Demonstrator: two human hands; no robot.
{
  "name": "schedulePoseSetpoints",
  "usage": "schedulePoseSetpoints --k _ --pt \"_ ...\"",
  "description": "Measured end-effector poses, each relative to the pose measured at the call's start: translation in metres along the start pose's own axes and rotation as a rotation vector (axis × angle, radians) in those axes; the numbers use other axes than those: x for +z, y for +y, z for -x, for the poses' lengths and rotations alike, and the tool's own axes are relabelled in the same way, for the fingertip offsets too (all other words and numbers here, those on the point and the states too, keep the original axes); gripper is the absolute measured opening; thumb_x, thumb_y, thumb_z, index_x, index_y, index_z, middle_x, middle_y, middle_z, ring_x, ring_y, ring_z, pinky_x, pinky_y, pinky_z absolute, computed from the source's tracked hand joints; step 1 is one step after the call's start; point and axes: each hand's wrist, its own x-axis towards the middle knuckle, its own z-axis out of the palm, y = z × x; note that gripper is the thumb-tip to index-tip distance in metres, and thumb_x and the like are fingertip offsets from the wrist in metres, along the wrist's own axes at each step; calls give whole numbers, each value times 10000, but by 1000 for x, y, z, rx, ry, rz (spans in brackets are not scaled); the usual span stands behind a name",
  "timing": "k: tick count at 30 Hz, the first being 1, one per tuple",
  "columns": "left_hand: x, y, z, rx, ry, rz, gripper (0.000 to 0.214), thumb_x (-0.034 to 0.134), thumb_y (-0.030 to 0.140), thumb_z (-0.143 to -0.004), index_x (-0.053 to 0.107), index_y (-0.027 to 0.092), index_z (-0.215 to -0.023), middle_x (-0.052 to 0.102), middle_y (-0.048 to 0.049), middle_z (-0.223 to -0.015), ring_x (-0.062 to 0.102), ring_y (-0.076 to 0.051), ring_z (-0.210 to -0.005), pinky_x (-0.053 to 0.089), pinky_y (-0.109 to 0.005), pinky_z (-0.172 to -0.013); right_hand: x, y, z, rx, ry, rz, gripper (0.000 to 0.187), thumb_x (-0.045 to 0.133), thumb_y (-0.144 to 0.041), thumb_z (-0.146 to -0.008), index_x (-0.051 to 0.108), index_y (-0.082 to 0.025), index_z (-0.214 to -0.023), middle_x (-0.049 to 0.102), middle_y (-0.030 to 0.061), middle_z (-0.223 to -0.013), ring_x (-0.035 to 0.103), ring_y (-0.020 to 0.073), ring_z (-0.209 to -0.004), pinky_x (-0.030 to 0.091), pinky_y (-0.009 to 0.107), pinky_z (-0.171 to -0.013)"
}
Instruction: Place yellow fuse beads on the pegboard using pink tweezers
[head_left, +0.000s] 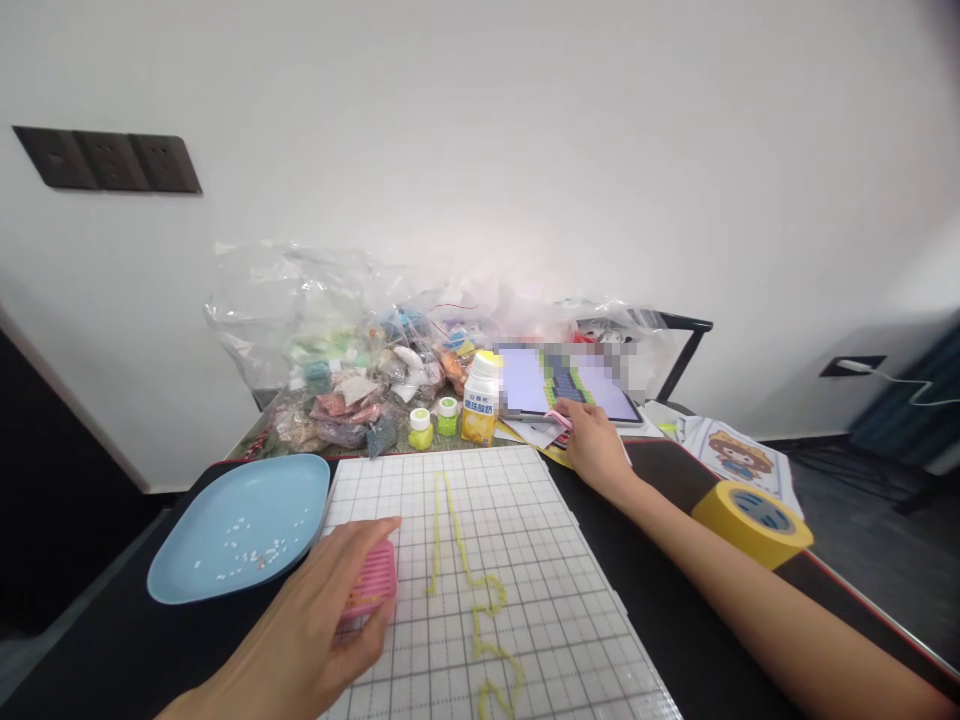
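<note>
My left hand (319, 620) grips a small pink ridged tool (369, 585) over the near left part of a white gridded pegboard (540, 560). A winding line of yellow beads (469, 590) lies on the board. My right hand (592, 440) reaches past the board's far right corner to a tablet (540, 385) showing a coloured pattern. Its fingers are curled round a thin pink tool (561, 419) at the tablet's lower edge.
A blue tray (225, 500) with scattered small beads sits left of the board. Behind stand a yellow-capped bottle (480, 400), two small jars (433, 422) and clear bags of beads (352, 350). A roll of yellow tape (752, 522) and a printed cartoon sheet (739, 455) lie right.
</note>
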Motion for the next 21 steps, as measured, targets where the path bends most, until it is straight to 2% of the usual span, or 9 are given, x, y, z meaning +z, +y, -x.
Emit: schedulePoseSetpoints --k 8,10,15,21 --pt "0 0 0 -5 21 10 431 438 298 -960 367 356 -1381 574 -33 -1282 594 -244 -1149 513 -416 -988 1 -8 -45 -29 65 -1 352 590 -359 -939 556 -177 -1238 584 88 -1240 611 224 -1046 532 441 -866" --pt "0 1 -1 6 14 10 435 432 296 -963 352 356 -1386 578 -35 -1277 595 -240 -1148 513 -416 -988 1 -9 -48 -31 102 -15 359 591 -358 -938 552 -175 -1244 581 89 -1245 609 227 -1052 532 444 -869" --pt "0 0 -1 29 7 4 452 423 271 -961 332 348 -1397 579 -44 -1284 586 -242 -1166 515 -413 -985 0 -5 -27 -28 181 -38 345 580 -353 -945 554 -183 -1245 577 90 -1257 605 224 -1059 529 441 -877" --pt "1 -2 0 15 2 9 444 424 278 -965 335 333 -1396 566 -64 -1287 579 -263 -1169 503 -463 -993 0 13 -12 72 157 41 338 584 -355 -942 562 -174 -1227 589 86 -1229 613 219 -1038 534 434 -864"
